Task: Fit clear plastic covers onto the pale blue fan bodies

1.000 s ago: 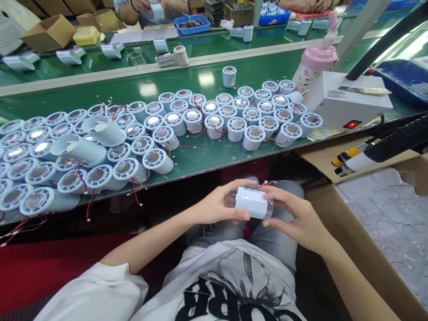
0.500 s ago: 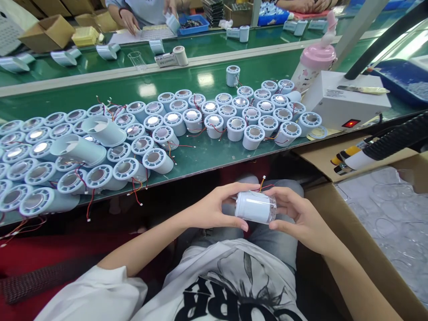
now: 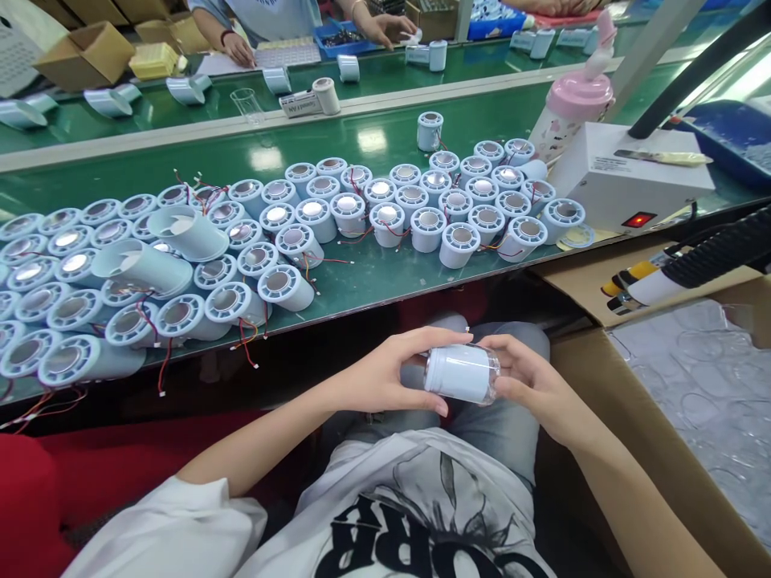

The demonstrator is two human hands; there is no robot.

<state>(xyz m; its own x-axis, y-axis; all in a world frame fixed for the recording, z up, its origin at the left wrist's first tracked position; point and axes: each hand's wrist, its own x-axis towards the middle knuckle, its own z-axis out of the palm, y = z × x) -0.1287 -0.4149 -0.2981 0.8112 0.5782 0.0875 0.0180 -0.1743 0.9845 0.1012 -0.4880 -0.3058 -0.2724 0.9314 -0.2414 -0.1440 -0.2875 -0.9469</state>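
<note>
Above my lap, a light blue cylindrical housing [image 3: 451,372] lies on its side between my two hands, with a clear plastic cover [image 3: 492,377] round it that sticks out past its right end. My left hand [image 3: 397,373] is curved round the left end, fingers above and thumb below. At the right end, my right hand [image 3: 533,381] grips the clear cover, its thumb against the end and fingers behind. A small white connector [image 3: 467,330] shows above the housing; most of its wires are hidden.
Many similar housings with thin wires [image 3: 289,291] crowd the green bench [image 3: 361,277]. At right are a white box with a lit red switch [image 3: 632,172], a pink-lidded bottle [image 3: 578,100] and a carton of clear plastic covers [image 3: 692,385]. A co-worker's hand [image 3: 389,30] is across the bench.
My right thumb has moved up onto the cover's end, and the wires above the housing have mostly gone from sight. Across the bench, the co-worker's hand has left a blue cylinder and moved right.
</note>
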